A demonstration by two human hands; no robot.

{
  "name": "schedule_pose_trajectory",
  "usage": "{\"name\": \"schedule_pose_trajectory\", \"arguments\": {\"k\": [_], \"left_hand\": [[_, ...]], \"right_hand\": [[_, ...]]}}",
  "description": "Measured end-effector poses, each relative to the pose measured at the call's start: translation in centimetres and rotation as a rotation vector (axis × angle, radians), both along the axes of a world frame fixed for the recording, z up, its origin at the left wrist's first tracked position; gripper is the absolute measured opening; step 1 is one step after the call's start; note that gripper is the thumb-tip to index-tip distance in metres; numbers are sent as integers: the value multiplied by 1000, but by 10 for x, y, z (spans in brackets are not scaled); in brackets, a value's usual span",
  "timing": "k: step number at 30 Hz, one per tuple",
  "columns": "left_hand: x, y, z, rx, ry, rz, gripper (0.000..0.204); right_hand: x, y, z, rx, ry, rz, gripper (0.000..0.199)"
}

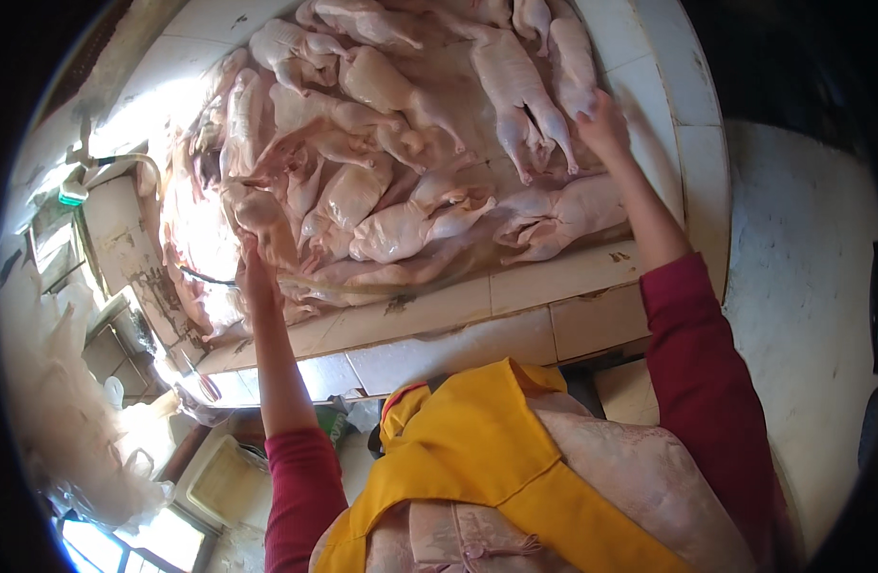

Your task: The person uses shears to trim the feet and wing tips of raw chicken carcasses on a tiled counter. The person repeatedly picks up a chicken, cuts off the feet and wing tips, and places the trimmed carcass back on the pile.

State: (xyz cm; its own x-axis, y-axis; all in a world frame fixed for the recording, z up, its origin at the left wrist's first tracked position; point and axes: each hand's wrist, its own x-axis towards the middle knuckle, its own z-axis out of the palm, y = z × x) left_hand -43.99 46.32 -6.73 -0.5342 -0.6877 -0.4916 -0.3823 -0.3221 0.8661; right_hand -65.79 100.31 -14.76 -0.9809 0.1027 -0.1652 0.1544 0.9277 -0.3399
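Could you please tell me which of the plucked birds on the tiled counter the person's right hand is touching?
The right hand touches the pale plucked bird at the heap's far right edge, lying lengthwise beside the bare white tiles, not the central ones.

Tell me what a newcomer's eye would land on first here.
First, the heap of plucked raw birds that covers the white tiled counter. Next, the two hands at its edges: the left hand touches a bird at the near left, and the right hand touches one at the far right. Last, the yellow apron at the bottom.
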Motion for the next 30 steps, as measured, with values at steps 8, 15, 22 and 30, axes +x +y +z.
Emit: {"name": "schedule_pose_trajectory", "arguments": {"k": [8, 15, 22, 30], "left_hand": [[1, -64, -82, -163, -371, -228, 56], [13, -15, -41, -548, -226, -532, 41], [-77, 154, 29, 353, 39, -678, 49], [-32, 88, -60, 561, -351, -266, 35]], "right_hand": [[-19, 24, -34, -791, -525, -382, 21], [-12, -3, 78, -933, -359, -303, 16], [60, -142, 121, -766, -151, 173, 28], [176, -278, 78, -506, -306, 674, 59]]}}
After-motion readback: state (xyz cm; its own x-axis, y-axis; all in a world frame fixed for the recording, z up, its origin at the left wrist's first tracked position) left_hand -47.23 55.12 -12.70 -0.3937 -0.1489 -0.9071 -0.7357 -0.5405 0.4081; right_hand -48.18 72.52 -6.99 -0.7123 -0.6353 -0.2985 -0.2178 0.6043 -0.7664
